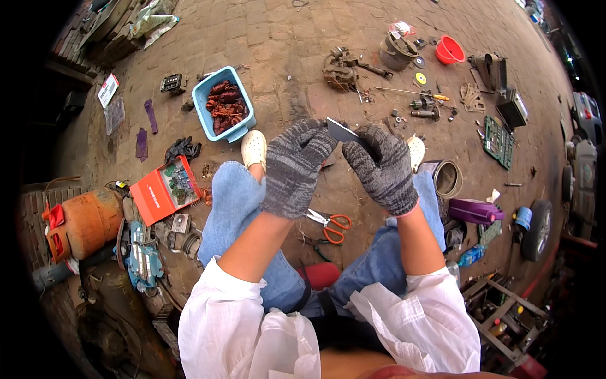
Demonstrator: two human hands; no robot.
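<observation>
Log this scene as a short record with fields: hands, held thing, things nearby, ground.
hands: left hand and right hand, both in grey knit gloves, raised together over the knees
held thing: small flat dark plate, pinched between both hands
below hands: orange-handled scissors on the ground between the legs
left side: blue tub of reddish scrap, open red box, orange gas cylinder
right side: green circuit board, red bowl
ground: brick paving, strewn with parts

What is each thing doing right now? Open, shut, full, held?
Flat grey piece: held up between both hands.
Left hand: gloved, gripping the piece.
Right hand: gloved, gripping the piece.
Blue tub: open, holding reddish bits.
Orange scissors: lying on the ground.
Red box: open.
</observation>
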